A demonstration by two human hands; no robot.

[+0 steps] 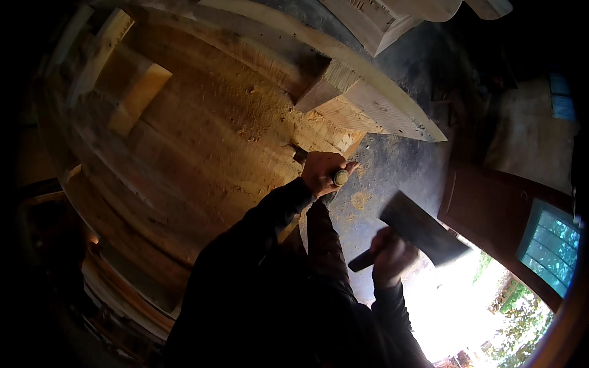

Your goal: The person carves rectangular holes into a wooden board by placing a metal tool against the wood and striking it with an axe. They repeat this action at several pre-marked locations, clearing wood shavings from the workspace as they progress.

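Observation:
My left hand (322, 173) is closed round a chisel (340, 177), whose round handle end faces up out of the fist. Its blade end (299, 155) points left, close to the surface of a large wooden workpiece (202, 122). To the right and lower, my right hand (392, 257) grips the handle of a mallet with a dark, blocky head (423, 228). The mallet is raised apart from the chisel, and motion blurs that hand somewhat. Wood chips (251, 132) lie scattered over the workpiece near the chisel.
A thick wooden beam end (328, 86) juts up beyond my left hand. Wooden blocks (141, 98) stand at the far left of the workpiece. More shaped timber (380, 24) is at the top. Sawdust (359, 199) lies on the grey floor (399, 165); bright daylight enters at lower right.

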